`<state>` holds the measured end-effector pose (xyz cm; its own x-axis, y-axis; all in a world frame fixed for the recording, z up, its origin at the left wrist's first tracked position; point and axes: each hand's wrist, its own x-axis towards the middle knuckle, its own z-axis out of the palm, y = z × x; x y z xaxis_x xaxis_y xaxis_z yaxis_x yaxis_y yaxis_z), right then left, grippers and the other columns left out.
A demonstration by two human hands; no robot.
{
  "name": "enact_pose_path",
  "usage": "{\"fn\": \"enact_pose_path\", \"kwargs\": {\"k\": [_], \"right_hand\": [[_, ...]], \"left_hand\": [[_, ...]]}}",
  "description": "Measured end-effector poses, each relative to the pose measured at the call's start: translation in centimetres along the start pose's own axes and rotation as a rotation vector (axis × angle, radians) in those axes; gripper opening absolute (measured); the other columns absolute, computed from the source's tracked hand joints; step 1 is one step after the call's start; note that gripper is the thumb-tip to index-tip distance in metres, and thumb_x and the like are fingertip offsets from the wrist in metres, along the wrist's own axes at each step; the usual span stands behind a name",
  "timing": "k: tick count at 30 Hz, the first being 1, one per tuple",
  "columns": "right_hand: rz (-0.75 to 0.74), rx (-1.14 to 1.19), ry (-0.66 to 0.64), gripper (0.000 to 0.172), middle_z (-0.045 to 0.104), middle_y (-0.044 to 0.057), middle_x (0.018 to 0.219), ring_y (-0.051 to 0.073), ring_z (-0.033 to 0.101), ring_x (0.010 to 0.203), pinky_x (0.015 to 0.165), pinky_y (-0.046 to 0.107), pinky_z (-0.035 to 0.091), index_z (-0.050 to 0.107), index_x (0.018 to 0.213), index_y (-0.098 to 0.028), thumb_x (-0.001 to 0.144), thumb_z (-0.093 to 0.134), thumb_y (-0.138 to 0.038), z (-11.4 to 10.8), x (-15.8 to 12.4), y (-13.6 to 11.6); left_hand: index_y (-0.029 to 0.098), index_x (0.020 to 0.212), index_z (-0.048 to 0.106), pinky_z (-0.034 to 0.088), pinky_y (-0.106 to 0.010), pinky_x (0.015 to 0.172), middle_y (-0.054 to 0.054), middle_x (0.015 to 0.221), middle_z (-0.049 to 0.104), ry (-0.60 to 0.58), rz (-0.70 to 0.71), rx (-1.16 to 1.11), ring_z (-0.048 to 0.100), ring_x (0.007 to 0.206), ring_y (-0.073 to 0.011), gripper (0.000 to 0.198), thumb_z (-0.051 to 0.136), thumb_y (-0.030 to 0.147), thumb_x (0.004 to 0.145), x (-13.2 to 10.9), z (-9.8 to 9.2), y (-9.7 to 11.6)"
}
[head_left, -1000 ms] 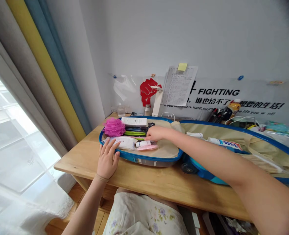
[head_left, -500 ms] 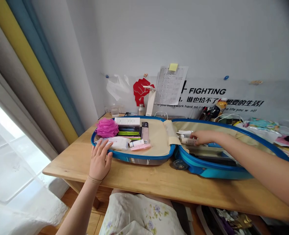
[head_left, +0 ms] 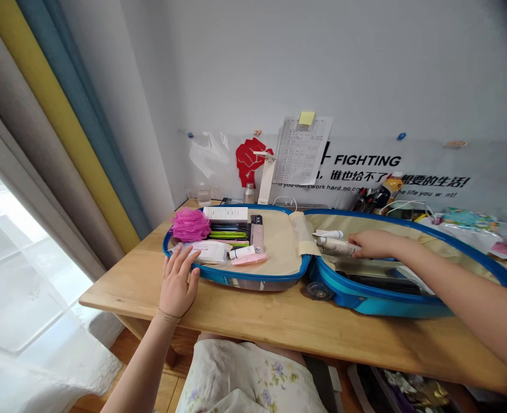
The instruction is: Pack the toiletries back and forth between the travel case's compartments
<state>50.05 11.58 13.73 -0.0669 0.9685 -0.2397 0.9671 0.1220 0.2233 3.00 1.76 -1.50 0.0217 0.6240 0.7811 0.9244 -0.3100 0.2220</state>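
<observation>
An open blue suitcase [head_left: 253,280] lies on the wooden table. My left hand [head_left: 179,285] rests with fingers spread on its left front rim, by a white packet [head_left: 213,251]. Near that packet are a pink pouf [head_left: 190,224], a white box [head_left: 225,214], green items [head_left: 227,235], a small white tube [head_left: 242,252] and a pink item [head_left: 250,260]. Over the right half, my right hand [head_left: 371,244] is closed on the end of a pale tube [head_left: 337,246]. Another white tube [head_left: 328,234] lies just behind it.
The wooden table [head_left: 253,312] reaches toward my lap. Behind the suitcase stand a metal bottle [head_left: 249,194], a white lamp [head_left: 266,180] and an orange-capped bottle [head_left: 392,186]. Plastic packages [head_left: 468,221] lie at the right. A curtain [head_left: 64,132] hangs at the left.
My right hand has drawn slightly to the right, and the pale tube at its fingertips shows more fully. My left hand keeps its place on the rim. The view has shifted slightly.
</observation>
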Motion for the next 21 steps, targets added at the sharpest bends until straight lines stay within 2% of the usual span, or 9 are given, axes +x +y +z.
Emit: {"fn": "enact_pose_path", "kwargs": {"k": [3,5,9,15,18,21], "right_hand": [[0.025,0.023,0.082,0.022,0.071,0.014,0.092,0.028,0.065,0.081,0.064,0.035,0.044,0.063,0.095,-0.017,0.080,0.062,-0.033,-2.4,-0.7,0.3],[0.029,0.043,0.160,0.032,0.070,0.016,0.102,0.028,0.065,0.085,0.065,0.036,0.045,0.059,0.109,-0.017,0.086,0.056,-0.039,-4.3,-1.0,-0.5],[-0.103,0.052,0.268,0.040,0.069,0.014,0.113,0.028,0.064,0.092,0.069,0.034,0.044,0.057,0.120,-0.020,0.090,0.051,-0.046,-6.9,-1.1,-5.2],[-0.335,-0.091,0.230,0.035,0.071,0.011,0.112,0.027,0.065,0.099,0.071,0.032,0.044,0.064,0.113,-0.021,0.086,0.056,-0.041,-6.9,0.7,-14.2],[-0.369,-0.140,0.201,0.032,0.072,0.010,0.112,0.026,0.065,0.101,0.073,0.030,0.044,0.067,0.109,-0.022,0.084,0.059,-0.041,-6.3,1.9,-16.5],[-0.391,-0.166,0.173,0.031,0.073,0.010,0.107,0.026,0.066,0.101,0.071,0.028,0.043,0.069,0.107,-0.022,0.082,0.062,-0.040,-5.8,2.7,-17.6]], "left_hand": [[0.021,0.129,0.058,0.021,-0.050,0.119,-0.011,0.140,0.056,0.003,0.004,0.001,0.038,0.140,-0.0281,0.039,0.036,0.034,0.100,0.0,0.0,0.0],[0.021,0.129,0.058,0.021,-0.050,0.119,-0.011,0.140,0.056,0.003,0.008,-0.002,0.038,0.141,-0.0281,0.039,0.036,0.034,0.100,0.0,0.0,0.1],[0.022,0.130,0.057,0.022,-0.051,0.119,-0.010,0.141,0.055,-0.003,-0.003,-0.007,0.037,0.141,-0.0280,0.040,0.036,0.035,0.099,0.0,0.0,0.1],[0.022,0.130,0.057,0.023,-0.050,0.118,-0.010,0.140,0.055,-0.002,0.020,-0.003,0.037,0.141,-0.0281,0.038,0.037,0.033,0.099,0.1,0.0,0.1],[0.022,0.130,0.056,0.024,-0.050,0.118,-0.010,0.140,0.056,0.002,0.023,0.003,0.037,0.141,-0.0280,0.038,0.037,0.033,0.099,0.1,0.0,0.1],[0.021,0.129,0.057,0.024,-0.050,0.118,-0.010,0.140,0.055,0.006,0.020,0.000,0.037,0.141,-0.0280,0.038,0.037,0.033,0.100,0.1,0.0,0.1]]}}
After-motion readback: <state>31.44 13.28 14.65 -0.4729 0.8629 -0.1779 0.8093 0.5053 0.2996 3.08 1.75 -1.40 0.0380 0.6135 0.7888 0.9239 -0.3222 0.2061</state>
